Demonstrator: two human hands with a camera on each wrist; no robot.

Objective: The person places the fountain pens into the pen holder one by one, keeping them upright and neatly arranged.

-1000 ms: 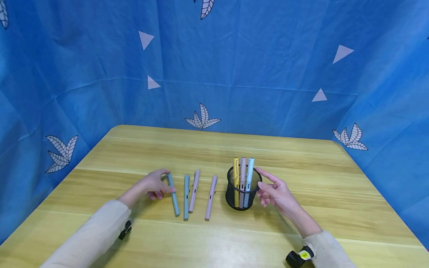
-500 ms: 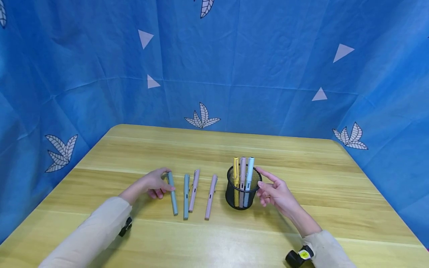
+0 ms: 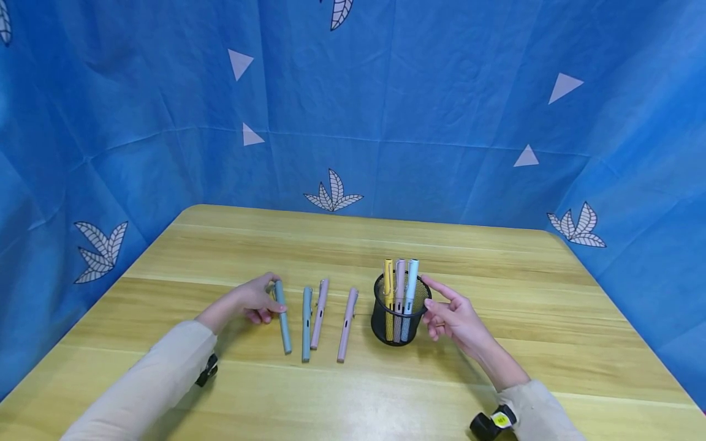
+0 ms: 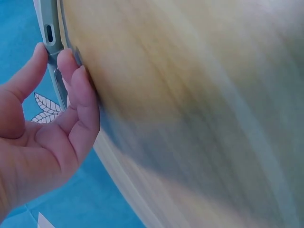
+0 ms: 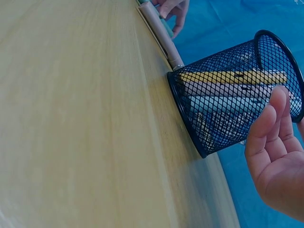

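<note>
Nearest, on the near right side of the mesh cup [image 3: 380, 323], a pale right sleeve [image 3: 543, 413] wears a black camera [image 3: 485, 425]. A pale left sleeve [image 3: 151, 373] reaches in from the near left of the cup.

Left of the cup, pens lie on the tabletop [image 3: 419, 392]: a right-hand lilac pen [image 3: 346, 327] just beside it, then a left-hand lilac pen [image 3: 319, 315], then a teal pen [image 3: 306, 327]. Farthest left of the cup, the left hand [image 3: 256, 300] pinches a grey-teal pen [image 3: 285, 334] between thumb and fingers near its upper end; whether its lower end touches wood I cannot tell.

At the cup's right side, the right hand [image 3: 453, 316] holds the rim, thumb in front and forefinger behind. The cup stands upright, with a yellow pen [image 3: 388, 274], a mauve pen [image 3: 400, 275] and a light-blue pen [image 3: 412, 275] leaning inside.

Beyond the cup hangs blue cloth [image 3: 452, 98] printed with white leaves and triangles.
</note>
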